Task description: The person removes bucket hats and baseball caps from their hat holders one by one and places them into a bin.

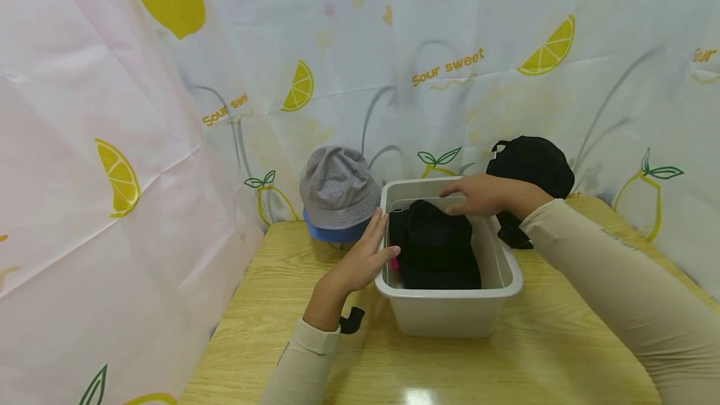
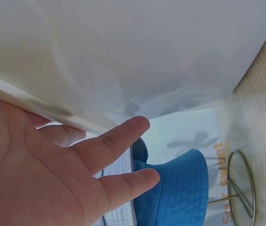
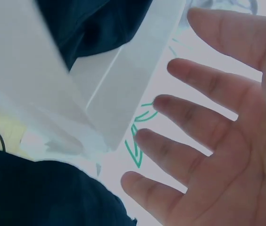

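A white plastic bin (image 1: 444, 317) stands on the table with folded black cloth (image 1: 439, 249) inside. A bit of pink shows at the cloth's left edge. My left hand (image 1: 360, 261) lies along the bin's left rim, fingers extended outside and thumb over the edge. In the left wrist view, the left hand (image 2: 53, 165) has straight, spread fingers against or close to the bin wall (image 2: 137, 56). Above the bin's back right part hovers my right hand (image 1: 484, 195). The right wrist view shows the right hand (image 3: 232, 122) with fingers spread and nothing held.
Behind the bin on the left, a grey bucket hat (image 1: 340, 186) sits over a blue hat (image 1: 337, 232), on a wire stand (image 2: 239, 188). A black cap (image 1: 531, 164) stands at the back right. Lemon-print cloth (image 1: 360, 30) hangs behind the wooden table (image 1: 270, 317).
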The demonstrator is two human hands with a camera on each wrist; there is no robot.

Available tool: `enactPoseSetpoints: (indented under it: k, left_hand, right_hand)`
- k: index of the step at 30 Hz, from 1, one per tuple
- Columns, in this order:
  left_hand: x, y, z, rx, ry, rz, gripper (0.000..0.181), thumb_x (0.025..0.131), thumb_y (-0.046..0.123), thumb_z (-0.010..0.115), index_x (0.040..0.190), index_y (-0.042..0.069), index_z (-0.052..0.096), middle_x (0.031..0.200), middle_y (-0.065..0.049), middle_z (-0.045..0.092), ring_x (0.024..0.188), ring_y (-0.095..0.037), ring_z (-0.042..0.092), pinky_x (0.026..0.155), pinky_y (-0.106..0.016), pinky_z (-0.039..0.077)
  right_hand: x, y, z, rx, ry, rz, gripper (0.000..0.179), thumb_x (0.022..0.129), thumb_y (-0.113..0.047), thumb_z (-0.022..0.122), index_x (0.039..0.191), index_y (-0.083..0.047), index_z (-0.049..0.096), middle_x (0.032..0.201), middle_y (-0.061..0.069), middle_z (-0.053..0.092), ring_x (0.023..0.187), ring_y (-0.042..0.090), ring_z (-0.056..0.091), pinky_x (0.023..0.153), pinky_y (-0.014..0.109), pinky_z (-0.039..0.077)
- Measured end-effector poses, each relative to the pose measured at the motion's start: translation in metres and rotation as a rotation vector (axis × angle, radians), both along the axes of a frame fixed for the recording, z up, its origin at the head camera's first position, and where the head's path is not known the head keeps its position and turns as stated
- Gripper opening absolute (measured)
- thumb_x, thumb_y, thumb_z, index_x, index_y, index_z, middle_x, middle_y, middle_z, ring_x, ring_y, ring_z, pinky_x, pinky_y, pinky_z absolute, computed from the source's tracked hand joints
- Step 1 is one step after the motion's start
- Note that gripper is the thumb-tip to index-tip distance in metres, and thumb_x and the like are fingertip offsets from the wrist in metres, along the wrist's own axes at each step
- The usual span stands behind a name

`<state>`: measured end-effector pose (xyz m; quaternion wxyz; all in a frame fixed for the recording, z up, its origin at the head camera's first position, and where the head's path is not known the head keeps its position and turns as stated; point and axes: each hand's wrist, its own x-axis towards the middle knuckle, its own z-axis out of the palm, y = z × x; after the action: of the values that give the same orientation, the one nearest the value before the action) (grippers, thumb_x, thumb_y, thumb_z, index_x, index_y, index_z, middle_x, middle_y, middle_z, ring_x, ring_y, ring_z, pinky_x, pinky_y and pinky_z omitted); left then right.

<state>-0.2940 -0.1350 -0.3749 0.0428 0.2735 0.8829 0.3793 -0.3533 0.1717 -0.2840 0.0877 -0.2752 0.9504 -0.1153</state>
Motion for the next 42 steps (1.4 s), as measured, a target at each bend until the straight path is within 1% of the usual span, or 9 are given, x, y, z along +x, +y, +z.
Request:
enactPoseSetpoints:
  k: [3,7,13,16,23,28,31,35,42]
  left_hand:
    - [-0.001,0.0,0.0,-0.006,0.001,0.001,0.077,0.108,0.044,0.046,0.168,0.022,0.002,0.175,-0.002,-0.012,0.161,-0.023,-0.005,0.127,-0.058,0.012]
    - [-0.001,0.0,0.0,-0.011,0.002,0.002,0.079,0.107,0.047,0.046,0.168,0.023,0.002,0.175,0.0,-0.012,0.161,-0.022,-0.005,0.128,-0.058,0.012]
    - [-0.001,0.001,0.001,-0.001,0.002,-0.005,0.078,0.108,0.043,0.046,0.168,0.02,0.003,0.175,-0.002,-0.013,0.161,-0.024,-0.006,0.127,-0.059,0.012]
    - [0.0,0.002,0.002,-0.004,0.0,-0.009,0.078,0.107,0.045,0.046,0.168,0.02,0.003,0.175,-0.003,-0.013,0.161,-0.024,-0.006,0.127,-0.059,0.012]
    - [-0.001,0.004,0.003,-0.005,0.005,-0.006,0.079,0.107,0.049,0.045,0.168,0.022,0.003,0.175,-0.002,-0.012,0.161,-0.023,-0.005,0.127,-0.059,0.012]
    - [-0.001,0.005,0.003,0.005,0.011,-0.01,0.077,0.108,0.043,0.046,0.168,0.021,0.003,0.175,-0.003,-0.011,0.161,-0.023,-0.006,0.127,-0.058,0.012]
    - [-0.001,0.005,0.002,0.015,0.01,-0.011,0.077,0.108,0.039,0.047,0.168,0.021,0.004,0.175,-0.004,-0.011,0.161,-0.024,-0.006,0.127,-0.059,0.011]
    - [0.001,0.004,0.0,0.016,0.004,-0.004,0.077,0.107,0.04,0.047,0.168,0.021,0.004,0.175,-0.002,-0.012,0.161,-0.024,-0.006,0.127,-0.059,0.011]
    - [0.004,0.0,-0.001,0.021,-0.001,0.004,0.078,0.108,0.042,0.047,0.168,0.015,0.006,0.175,-0.001,-0.011,0.161,-0.025,-0.005,0.127,-0.06,0.011]
  right_hand:
    - [-0.001,0.007,0.002,-0.005,0.054,-0.024,0.049,0.103,-0.036,0.062,0.147,-0.015,0.059,0.147,0.02,0.058,0.135,0.042,0.054,0.108,0.061,0.044]
    - [-0.002,0.016,0.005,-0.036,0.11,-0.036,0.046,0.103,-0.035,0.064,0.144,-0.014,0.062,0.149,0.021,0.056,0.136,0.044,0.052,0.109,0.062,0.043]
    - [-0.004,0.028,0.006,-0.068,0.181,-0.041,0.042,0.102,-0.026,0.065,0.14,-0.011,0.064,0.146,0.021,0.058,0.134,0.045,0.054,0.109,0.062,0.043]
    - [-0.004,0.034,0.008,-0.075,0.233,-0.043,0.04,0.102,-0.021,0.064,0.139,-0.007,0.064,0.144,0.024,0.059,0.133,0.046,0.054,0.11,0.063,0.042]
    - [-0.001,0.043,0.013,-0.11,0.297,-0.083,0.038,0.101,-0.006,0.06,0.139,-0.003,0.062,0.152,0.03,0.049,0.136,0.051,0.05,0.111,0.065,0.04]
    - [-0.003,0.052,0.012,-0.146,0.347,-0.142,0.041,0.101,-0.004,0.058,0.143,0.0,0.056,0.158,0.031,0.041,0.138,0.05,0.047,0.112,0.065,0.039]
    - [-0.006,0.059,0.01,-0.168,0.378,-0.183,0.044,0.103,-0.008,0.057,0.145,0.001,0.053,0.16,0.032,0.036,0.142,0.051,0.042,0.114,0.065,0.035]
    - [-0.01,0.067,0.005,-0.199,0.393,-0.239,0.048,0.105,-0.013,0.056,0.149,0.003,0.048,0.163,0.034,0.029,0.148,0.054,0.03,0.117,0.068,0.027]
    - [-0.019,0.081,-0.008,-0.258,0.391,-0.373,0.058,0.107,-0.021,0.053,0.157,0.001,0.035,0.167,0.032,0.017,0.154,0.055,0.008,0.116,0.078,0.011]
